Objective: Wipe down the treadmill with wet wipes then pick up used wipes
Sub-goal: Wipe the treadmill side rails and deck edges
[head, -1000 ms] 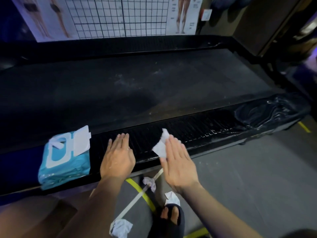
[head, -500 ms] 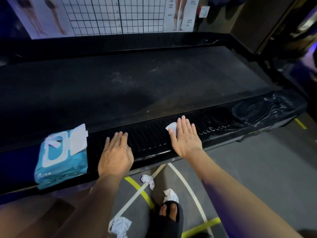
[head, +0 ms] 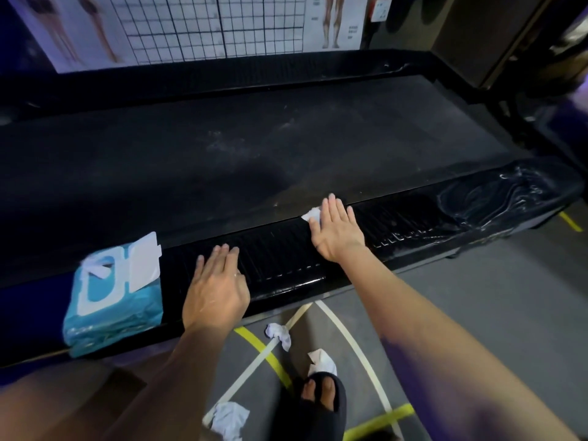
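1. The treadmill [head: 222, 160] stretches across the view from left to right. It has a wide black belt, with a ribbed side rail [head: 280, 259] along its near edge.
2. A white wet wipe [head: 311, 214] lies on the far edge of that rail, right of centre. Only a corner of it shows beside my fingers.
3. My right hand [head: 337, 232] presses the wipe flat with straight, unclenched fingers, not gripping it.
4. My left hand [head: 218, 281] rests palm down on the rail further left. Its fingers are straight and it holds nothing.
5. A teal pack of wipes [head: 111, 300] sits just left of that hand, its flap open and one sheet poking out.
6. The rail gleams wet in stretches, while the belt shows pale dusty smears near its middle. I judge the wiping to be only partly done.
7. Three crumpled used wipes lie on the grey floor [head: 477, 313] near my sandalled foot [head: 321, 399]: one just below the rail [head: 279, 335], one at my toes [head: 323, 361] and one nearest me [head: 229, 420]. None has been picked up, so that whole step remains.
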A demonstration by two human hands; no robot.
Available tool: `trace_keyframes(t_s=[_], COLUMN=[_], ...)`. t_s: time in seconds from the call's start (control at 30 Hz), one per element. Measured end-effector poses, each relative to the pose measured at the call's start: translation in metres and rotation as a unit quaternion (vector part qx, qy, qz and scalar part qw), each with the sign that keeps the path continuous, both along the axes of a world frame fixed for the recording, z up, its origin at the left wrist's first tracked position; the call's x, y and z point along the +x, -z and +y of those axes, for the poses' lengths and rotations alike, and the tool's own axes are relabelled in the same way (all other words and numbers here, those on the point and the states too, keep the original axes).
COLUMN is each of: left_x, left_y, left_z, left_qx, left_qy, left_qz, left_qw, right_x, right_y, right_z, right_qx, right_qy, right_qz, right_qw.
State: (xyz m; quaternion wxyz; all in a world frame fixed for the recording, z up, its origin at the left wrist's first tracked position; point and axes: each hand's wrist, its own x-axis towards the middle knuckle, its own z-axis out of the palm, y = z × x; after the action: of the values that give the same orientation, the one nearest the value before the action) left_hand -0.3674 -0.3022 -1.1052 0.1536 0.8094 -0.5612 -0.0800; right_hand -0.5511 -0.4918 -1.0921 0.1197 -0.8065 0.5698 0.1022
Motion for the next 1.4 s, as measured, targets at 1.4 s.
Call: trace_keyframes(t_s=[1.4], left_x=[-0.113], left_y=[-0.008], left_z=[-0.087], left_qx=[0.082], left_qy=[0.061], left_qz=[-0.024], left_qw=[0.994], right_x=[-0.160], right_y=[-0.007], right_z=[0.046], right_qx=[-0.112], right_qy=[-0.127], right_qz=[-0.017], right_qw=[0.986])
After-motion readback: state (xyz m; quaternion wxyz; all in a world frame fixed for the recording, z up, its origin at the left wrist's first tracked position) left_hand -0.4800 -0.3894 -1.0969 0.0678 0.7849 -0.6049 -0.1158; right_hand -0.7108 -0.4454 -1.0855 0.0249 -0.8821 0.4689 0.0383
